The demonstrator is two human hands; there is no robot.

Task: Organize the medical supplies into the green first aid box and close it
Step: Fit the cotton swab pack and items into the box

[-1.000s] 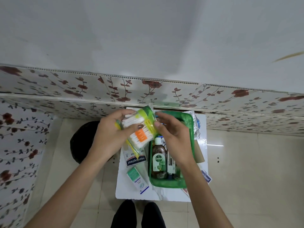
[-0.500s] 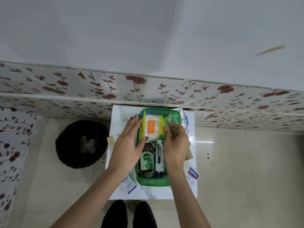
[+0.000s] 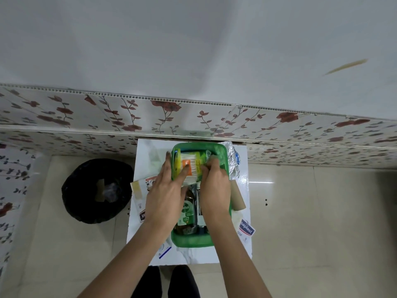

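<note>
While both hands press on the cotton swab packet (image 3: 190,165), the item now sits inside the far end of the green first aid box (image 3: 194,240), toward 12 o'clock; one second ago it was held up in the air above the desk (image 3: 150,147), and half a second ago it was only arriving over the rim; the placement is judged nearly complete. Left hand (image 3: 166,190) lies with fingers spread along the packet's 9 o'clock edge, clamped against it rather than closed into a fist; right hand (image 3: 214,186) grips the 3 o'clock end, fingers curled together on the wrapper. Nearer the person, at 6 o'clock within the box, a brown Dettol bottle (image 3: 186,216) lies flat, with a dark tube (image 3: 199,203) just beside it at its 3 o'clock, partly hidden by the right wrist. Outstanding items remain on the desk outside the box: a plaster packet (image 3: 246,229) at 4 o'clock, a printed leaflet (image 3: 139,188) at 9 o'clock, a small blue-marked carton (image 3: 164,251) at 7 o'clock, a cardboard roll (image 3: 237,196) at 3 o'clock, and a foil wrapper (image 3: 233,160) at 2 o'clock touching the box wall. No lid can be identified in view; closing is therefore judged some steps away. A black bin (image 3: 96,190) stands on the floor at 9 o'clock, well apart.
</note>
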